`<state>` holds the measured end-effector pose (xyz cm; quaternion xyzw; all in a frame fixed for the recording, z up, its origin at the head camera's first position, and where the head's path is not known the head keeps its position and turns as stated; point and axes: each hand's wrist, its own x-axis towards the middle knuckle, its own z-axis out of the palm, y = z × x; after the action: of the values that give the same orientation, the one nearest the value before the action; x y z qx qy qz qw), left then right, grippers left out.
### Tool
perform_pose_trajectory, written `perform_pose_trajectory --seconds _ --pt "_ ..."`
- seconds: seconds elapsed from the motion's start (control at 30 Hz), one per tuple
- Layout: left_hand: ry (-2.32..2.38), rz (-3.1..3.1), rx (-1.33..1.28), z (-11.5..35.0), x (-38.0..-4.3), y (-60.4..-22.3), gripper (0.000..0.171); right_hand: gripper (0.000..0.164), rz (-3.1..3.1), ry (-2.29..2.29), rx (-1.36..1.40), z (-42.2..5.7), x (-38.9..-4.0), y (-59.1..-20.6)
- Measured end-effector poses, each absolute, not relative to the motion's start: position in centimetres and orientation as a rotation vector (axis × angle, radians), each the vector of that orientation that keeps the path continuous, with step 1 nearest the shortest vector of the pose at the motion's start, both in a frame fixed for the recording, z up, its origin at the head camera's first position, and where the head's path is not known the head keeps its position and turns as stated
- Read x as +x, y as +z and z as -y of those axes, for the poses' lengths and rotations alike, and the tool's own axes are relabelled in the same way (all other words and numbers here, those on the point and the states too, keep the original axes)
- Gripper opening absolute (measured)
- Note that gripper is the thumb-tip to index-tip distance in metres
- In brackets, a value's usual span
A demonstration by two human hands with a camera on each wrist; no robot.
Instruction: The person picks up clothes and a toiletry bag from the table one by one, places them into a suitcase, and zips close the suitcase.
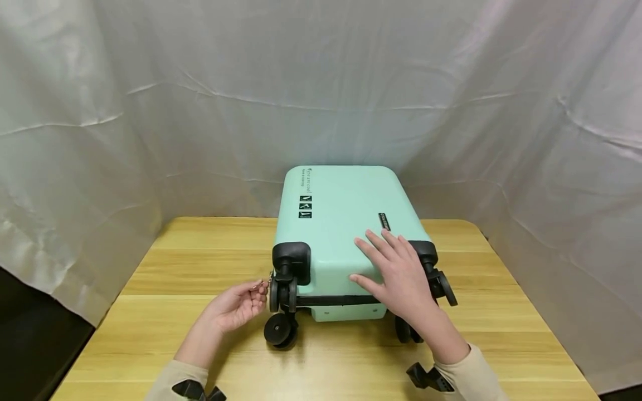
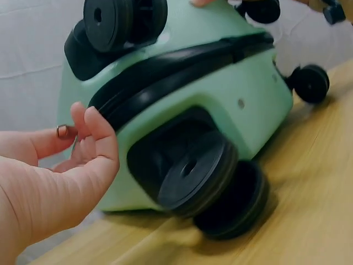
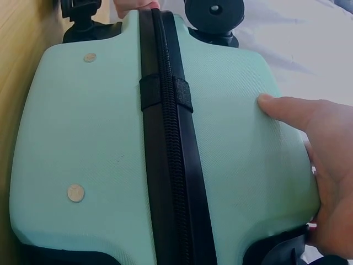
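Note:
A mint green hard-shell suitcase [image 1: 346, 239] lies flat on the wooden table, its wheeled end facing me. At its left front corner, my left hand [image 1: 239, 303] pinches a small metal zipper pull [image 2: 63, 131] between thumb and fingers, just beside a black wheel [image 1: 278, 329]. My right hand [image 1: 401, 273] rests with spread fingers on the shell's upper face near the right front corner; its thumb presses at the front edge. Across the wheeled end runs the black zipper [image 3: 171, 127], which looks closed along the stretch seen in the right wrist view.
The wooden table [image 1: 175, 267] reaches out on both sides of the suitcase. Behind and at the sides hangs a pale grey curtain [image 1: 251, 100], close to the suitcase's far end. More black wheels [image 1: 441, 287] stick out at the right front corner.

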<state>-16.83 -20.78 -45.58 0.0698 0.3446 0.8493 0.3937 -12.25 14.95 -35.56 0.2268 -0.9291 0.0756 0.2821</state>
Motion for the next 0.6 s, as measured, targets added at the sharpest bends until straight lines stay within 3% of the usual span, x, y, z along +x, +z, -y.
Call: perform_pose_trajectory --seconds 0.3,0.6 --pt "1.973 -1.581 0.266 21.4 -18.1 -44.2 0.024 0.073 2.506 0.218 0.595 -14.7 -12.2 -35.5" --pt "1.88 -1.739 0.387 21.7 -19.0 -43.0 0.029 0.071 2.657 0.252 0.567 -14.8 -11.6 -34.3"
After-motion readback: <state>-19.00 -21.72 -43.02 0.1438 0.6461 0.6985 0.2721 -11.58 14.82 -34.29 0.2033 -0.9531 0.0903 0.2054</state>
